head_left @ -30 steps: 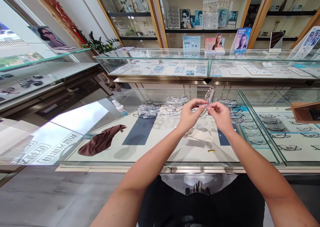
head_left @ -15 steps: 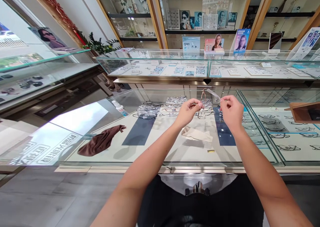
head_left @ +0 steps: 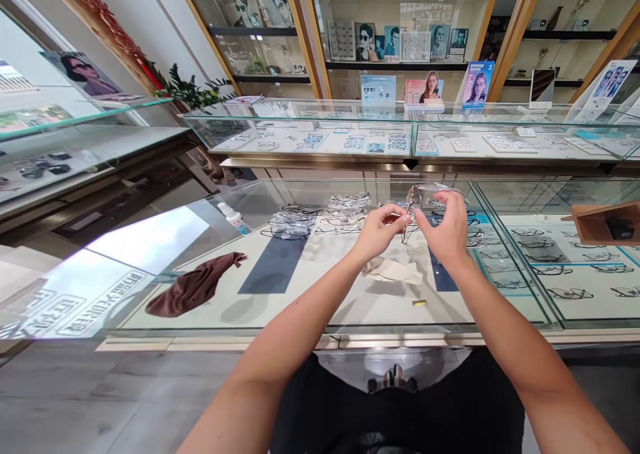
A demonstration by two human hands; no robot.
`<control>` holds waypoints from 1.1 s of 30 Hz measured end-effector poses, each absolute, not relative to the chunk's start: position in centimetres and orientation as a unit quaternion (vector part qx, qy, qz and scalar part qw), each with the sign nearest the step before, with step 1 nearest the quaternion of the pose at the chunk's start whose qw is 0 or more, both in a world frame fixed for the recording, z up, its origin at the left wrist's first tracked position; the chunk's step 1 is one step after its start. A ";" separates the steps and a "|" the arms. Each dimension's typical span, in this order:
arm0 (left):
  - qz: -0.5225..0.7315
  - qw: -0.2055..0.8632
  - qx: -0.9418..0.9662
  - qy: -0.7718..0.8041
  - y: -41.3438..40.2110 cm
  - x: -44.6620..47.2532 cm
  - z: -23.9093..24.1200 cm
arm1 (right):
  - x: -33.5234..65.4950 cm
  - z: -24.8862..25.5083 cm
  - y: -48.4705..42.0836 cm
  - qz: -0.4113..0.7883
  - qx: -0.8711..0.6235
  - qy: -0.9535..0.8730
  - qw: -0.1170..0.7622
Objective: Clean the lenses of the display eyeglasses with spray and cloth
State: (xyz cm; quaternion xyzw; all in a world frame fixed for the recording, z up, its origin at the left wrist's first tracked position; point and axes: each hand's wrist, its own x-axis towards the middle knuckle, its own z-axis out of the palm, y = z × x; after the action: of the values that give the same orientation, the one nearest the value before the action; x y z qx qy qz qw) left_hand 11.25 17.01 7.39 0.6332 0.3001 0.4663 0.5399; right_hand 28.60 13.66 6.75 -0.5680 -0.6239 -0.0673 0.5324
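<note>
Head view: two hands up over the glass counter (head_left: 505,294); left hand (head_left: 381,231) pinched on one pair of glasses (head_left: 416,204), right hand (head_left: 447,231) with its fingers closed on the same frame from the other side; the glasses sit between both hands, above the counter top; inside the case, one brown cloth (head_left: 193,286), one white cloth (head_left: 393,271), one spray bottle (head_left: 234,217), rows of frames too many to count

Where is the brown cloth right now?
The brown cloth lies on the glass counter at the left, well apart from both hands.
</note>
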 end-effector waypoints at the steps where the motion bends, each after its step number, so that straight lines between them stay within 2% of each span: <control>1: 0.472 0.543 0.625 0.303 17.1 11.3 7.4 | 28.7 6.8 13.6 -0.069 -0.567 -0.625 0.532; 7: 0.524 0.541 0.574 0.322 17.9 10.7 7.5 | 29.2 7.0 13.6 -0.087 -0.586 -0.633 0.498; 13: 0.553 0.522 0.567 0.318 18.4 10.3 7.7 | 29.2 6.8 13.6 -0.044 -0.611 -0.651 0.449; 19: 0.544 0.413 0.670 0.293 18.1 10.7 7.1 | 28.5 7.2 13.4 0.125 -0.467 -0.743 0.463; 26: 0.505 0.420 0.701 0.277 18.3 10.7 7.0 | 27.7 7.0 13.2 0.262 -0.439 -0.691 0.511; 29: 0.507 0.411 0.701 0.287 18.2 10.8 7.0 | 27.6 6.7 13.3 0.273 -0.441 -0.679 0.520; 33: 0.512 0.382 0.689 0.342 17.8 11.0 6.8 | 27.5 6.5 13.3 0.231 -0.457 -0.691 0.510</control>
State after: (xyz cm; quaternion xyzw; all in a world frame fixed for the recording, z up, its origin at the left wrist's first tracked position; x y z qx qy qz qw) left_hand 11.04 17.80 6.82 0.6886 0.3422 0.5124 0.3822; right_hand 27.53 13.29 6.49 -0.4566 -0.6915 0.2310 0.5099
